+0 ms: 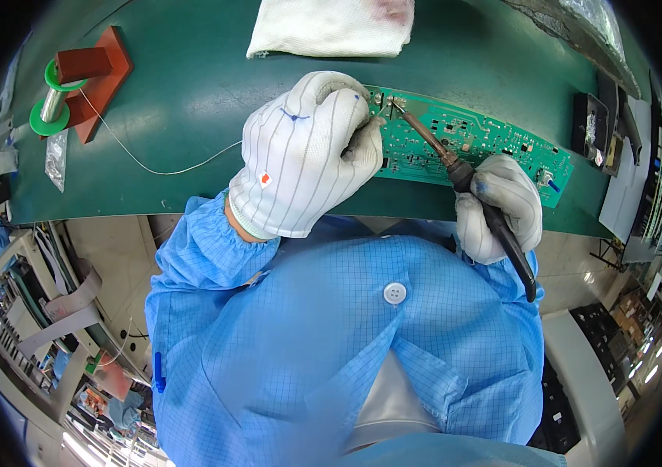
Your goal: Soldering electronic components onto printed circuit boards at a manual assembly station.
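Observation:
A long green circuit board (494, 145) lies on the green work mat, slanting down to the right. My right hand (504, 204), in a white glove, is closed round the dark handle of a soldering iron (428, 138). The iron's tip meets the board near its far left end. Beside that spot my left hand (311, 152), in a striped white glove, is closed with thumb and fingers pinched on solder wire (161, 173). The wire trails left to a green-ended spool (54, 105). My left hand covers the board's left end.
A red-brown stand (115, 82) carries the spool at the far left, with a small clear plastic bag (56, 159) near it. A folded white cloth (331, 29) lies at the back. Black trays (591, 124) and several boards stand at the right edge of the green table (191, 78).

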{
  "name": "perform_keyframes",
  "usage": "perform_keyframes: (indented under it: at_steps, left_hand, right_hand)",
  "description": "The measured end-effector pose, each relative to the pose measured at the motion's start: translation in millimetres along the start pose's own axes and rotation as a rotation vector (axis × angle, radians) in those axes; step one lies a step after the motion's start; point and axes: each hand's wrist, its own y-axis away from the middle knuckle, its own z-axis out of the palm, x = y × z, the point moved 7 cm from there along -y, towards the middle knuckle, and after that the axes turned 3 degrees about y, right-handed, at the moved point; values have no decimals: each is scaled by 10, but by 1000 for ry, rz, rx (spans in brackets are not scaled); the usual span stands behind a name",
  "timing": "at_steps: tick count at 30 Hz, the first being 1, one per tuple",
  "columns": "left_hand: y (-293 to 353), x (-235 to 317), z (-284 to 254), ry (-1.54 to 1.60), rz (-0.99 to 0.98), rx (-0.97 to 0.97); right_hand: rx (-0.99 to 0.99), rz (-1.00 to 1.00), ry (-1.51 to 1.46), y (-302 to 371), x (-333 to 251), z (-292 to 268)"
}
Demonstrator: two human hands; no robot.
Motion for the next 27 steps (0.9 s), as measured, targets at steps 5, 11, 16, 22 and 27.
perform_keyframes:
  at_steps: [5,11,16,22,27]
  left_hand:
    - [-22,9,6,-7,8,-7]
    - [-154,67,8,112,-84,-78]
    - [-121,105,-67,99,-107,-11]
    - [10,41,-150,145,-192,-18]
    - [58,-11,-125,170,-246,-9]
  right_hand:
    - [32,-15,13,-15,7,11]
    - [152,14,109,54,-16,-277]
    - [433,384,225,196,150,-1145]
    - [611,434,531,629,394,-1763]
    - [793,524,433,611,209,-2120]
